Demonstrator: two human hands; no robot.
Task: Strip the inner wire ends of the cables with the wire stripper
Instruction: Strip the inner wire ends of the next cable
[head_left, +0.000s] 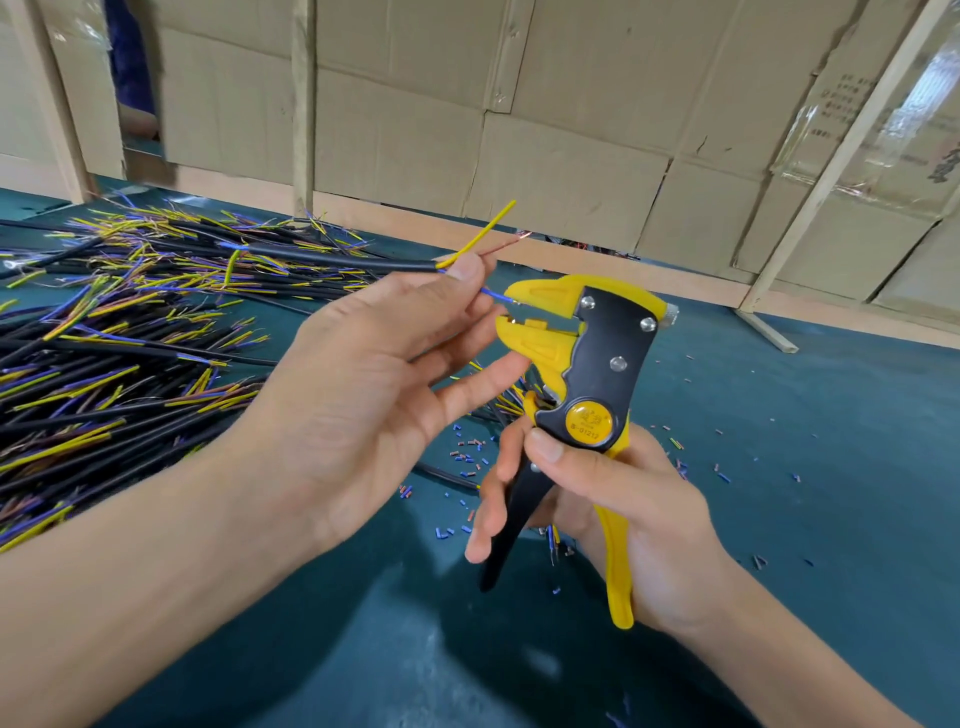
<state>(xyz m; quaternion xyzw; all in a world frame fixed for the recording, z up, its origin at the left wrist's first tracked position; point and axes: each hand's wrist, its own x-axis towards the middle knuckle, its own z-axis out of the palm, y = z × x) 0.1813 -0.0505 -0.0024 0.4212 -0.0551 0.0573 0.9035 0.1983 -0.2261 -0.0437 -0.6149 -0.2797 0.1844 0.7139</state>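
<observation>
1. Left hand pinches the black cable at thumb and forefinger, right where the sheath ends; the other fingers are spread loose below.
2. Three inner wires fan out past that pinch: the yellow wire arcs up and away, the brown wire already shows bare copper at its tip, and the blue wire runs straight from the pinch into the tool's mouth.
3. Right hand wraps the wire stripper, thumb on the pivot cap, handles spread wide, so the tool's jaws stand parted around the blue tip.
4. Risk, as I judge it: blue sits shallow, so a squeeze may nip only the very end, or slip off.
5. Another: the left little finger lies just under the lower jaw and could get caught.
6. Hard to tell how deep the blue end reaches; the jaw hides it.
7. The cable pile beyond the left hand runs off frame.
</observation>
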